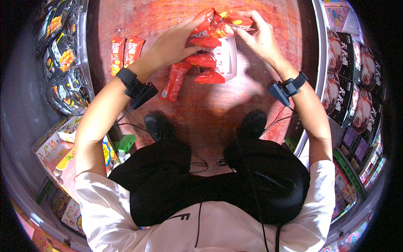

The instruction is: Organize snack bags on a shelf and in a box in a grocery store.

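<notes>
My left hand (174,42) and my right hand (259,36) are at the top middle, with several red snack packets (220,22) between them. The right thumb and fingers pinch the right end of this bunch. My left fingers press on its left side, and the left thumb lies just above another red packet (201,60). Below the hands is a white open box (231,60), with red packets along its left side. One more packet (174,82) lies tilted on the reddish wooden floor (201,110). Two packets (117,56) stand side by side left of my left forearm.
Black snack bags (63,56) line the left side. Dark printed boxes (343,75) are stacked at the right behind a pale rail (321,47). A green plastic piece (126,143) is by my left knee. Thin cables run from both wrist devices near my shoes (159,126).
</notes>
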`<action>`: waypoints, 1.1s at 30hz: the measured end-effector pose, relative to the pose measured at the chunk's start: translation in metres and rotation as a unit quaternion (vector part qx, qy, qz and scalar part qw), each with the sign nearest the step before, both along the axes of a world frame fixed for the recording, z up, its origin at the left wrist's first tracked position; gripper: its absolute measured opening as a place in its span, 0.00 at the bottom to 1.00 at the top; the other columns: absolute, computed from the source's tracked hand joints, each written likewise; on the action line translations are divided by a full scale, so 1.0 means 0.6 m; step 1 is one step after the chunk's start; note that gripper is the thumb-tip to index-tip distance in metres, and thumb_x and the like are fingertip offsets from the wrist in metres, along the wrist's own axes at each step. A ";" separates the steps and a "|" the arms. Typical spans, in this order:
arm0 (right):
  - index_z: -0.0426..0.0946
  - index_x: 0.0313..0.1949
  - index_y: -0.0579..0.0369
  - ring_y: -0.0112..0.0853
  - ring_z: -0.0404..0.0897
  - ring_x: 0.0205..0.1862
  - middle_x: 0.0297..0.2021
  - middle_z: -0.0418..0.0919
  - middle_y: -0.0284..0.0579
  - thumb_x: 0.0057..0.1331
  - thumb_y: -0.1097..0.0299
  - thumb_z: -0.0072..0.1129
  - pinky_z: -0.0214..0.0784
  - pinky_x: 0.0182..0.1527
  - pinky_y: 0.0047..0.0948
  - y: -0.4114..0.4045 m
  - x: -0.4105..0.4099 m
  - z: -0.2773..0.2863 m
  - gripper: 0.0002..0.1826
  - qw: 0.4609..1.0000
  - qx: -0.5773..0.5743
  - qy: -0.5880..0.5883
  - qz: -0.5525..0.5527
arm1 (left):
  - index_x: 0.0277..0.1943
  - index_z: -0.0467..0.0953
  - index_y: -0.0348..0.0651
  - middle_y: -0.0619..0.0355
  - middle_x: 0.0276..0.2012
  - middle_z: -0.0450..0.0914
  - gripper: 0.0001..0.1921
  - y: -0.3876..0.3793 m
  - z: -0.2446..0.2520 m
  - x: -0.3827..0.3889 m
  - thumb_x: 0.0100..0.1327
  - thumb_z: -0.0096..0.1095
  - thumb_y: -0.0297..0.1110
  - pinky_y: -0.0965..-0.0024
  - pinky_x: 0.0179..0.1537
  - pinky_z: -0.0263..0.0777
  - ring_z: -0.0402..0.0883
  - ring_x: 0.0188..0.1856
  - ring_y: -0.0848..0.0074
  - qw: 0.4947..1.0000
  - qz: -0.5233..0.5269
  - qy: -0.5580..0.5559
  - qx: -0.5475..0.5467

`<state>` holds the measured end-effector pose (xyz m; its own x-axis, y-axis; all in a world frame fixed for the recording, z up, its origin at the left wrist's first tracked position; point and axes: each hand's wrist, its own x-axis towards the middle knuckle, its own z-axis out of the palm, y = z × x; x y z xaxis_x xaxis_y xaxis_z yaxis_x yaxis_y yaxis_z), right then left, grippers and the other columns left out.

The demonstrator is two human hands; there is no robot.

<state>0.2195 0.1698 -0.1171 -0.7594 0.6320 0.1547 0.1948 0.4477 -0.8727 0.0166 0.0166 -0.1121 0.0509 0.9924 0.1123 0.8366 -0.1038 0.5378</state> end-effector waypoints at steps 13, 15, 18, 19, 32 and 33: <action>0.68 0.49 0.45 0.49 0.76 0.39 0.35 0.77 0.50 0.56 0.60 0.59 0.70 0.41 0.45 -0.030 -0.001 -0.020 0.21 0.949 0.272 -0.160 0.030 | 0.60 0.61 0.39 0.48 0.53 0.71 0.31 -0.009 -0.001 0.004 0.54 0.63 0.32 0.62 0.50 0.67 0.74 0.50 0.62 0.995 0.018 -0.096 0.015; 0.68 0.48 0.47 0.50 0.76 0.38 0.32 0.77 0.51 0.56 0.60 0.59 0.70 0.40 0.46 -0.031 0.003 0.022 0.21 0.950 0.221 -0.215 0.048 | 0.59 0.61 0.38 0.46 0.50 0.72 0.32 -0.031 -0.012 -0.020 0.53 0.65 0.38 0.63 0.51 0.67 0.74 0.50 0.60 0.975 0.089 -0.202 -0.029; 0.55 0.61 0.48 0.47 0.79 0.25 0.21 0.78 0.49 0.55 0.43 0.57 0.72 0.31 0.44 -0.038 0.011 0.082 0.39 0.937 0.209 -0.278 -0.030 | 0.57 0.61 0.37 0.44 0.48 0.73 0.35 -0.066 -0.054 -0.045 0.50 0.68 0.46 0.63 0.53 0.66 0.73 0.51 0.57 0.947 0.151 -0.261 -0.113; 0.55 0.61 0.48 0.47 0.79 0.25 0.21 0.78 0.49 0.55 0.43 0.57 0.72 0.31 0.44 -0.030 0.017 0.076 0.39 0.938 0.210 -0.276 -0.027 | 0.55 0.62 0.37 0.44 0.49 0.72 0.36 -0.084 -0.079 -0.047 0.49 0.69 0.48 0.63 0.54 0.65 0.72 0.51 0.56 0.954 0.149 -0.213 -0.153; 0.72 0.49 0.55 0.19 0.70 0.29 0.31 0.78 0.37 0.54 0.72 0.63 0.65 0.33 0.20 -0.042 -0.012 0.094 0.22 0.991 -0.007 -0.050 0.121 | 0.58 0.64 0.37 0.55 0.51 0.72 0.31 -0.042 0.034 -0.072 0.45 0.55 0.21 0.72 0.51 0.68 0.73 0.50 0.73 0.905 -0.014 -0.253 -0.342; 0.71 0.51 0.55 0.21 0.73 0.33 0.36 0.78 0.38 0.51 0.73 0.65 0.67 0.37 0.21 -0.049 -0.014 0.103 0.25 0.987 -0.030 0.005 0.155 | 0.57 0.65 0.36 0.56 0.48 0.75 0.30 -0.024 0.088 -0.076 0.46 0.53 0.19 0.74 0.48 0.70 0.75 0.46 0.75 0.843 0.021 -0.256 -0.472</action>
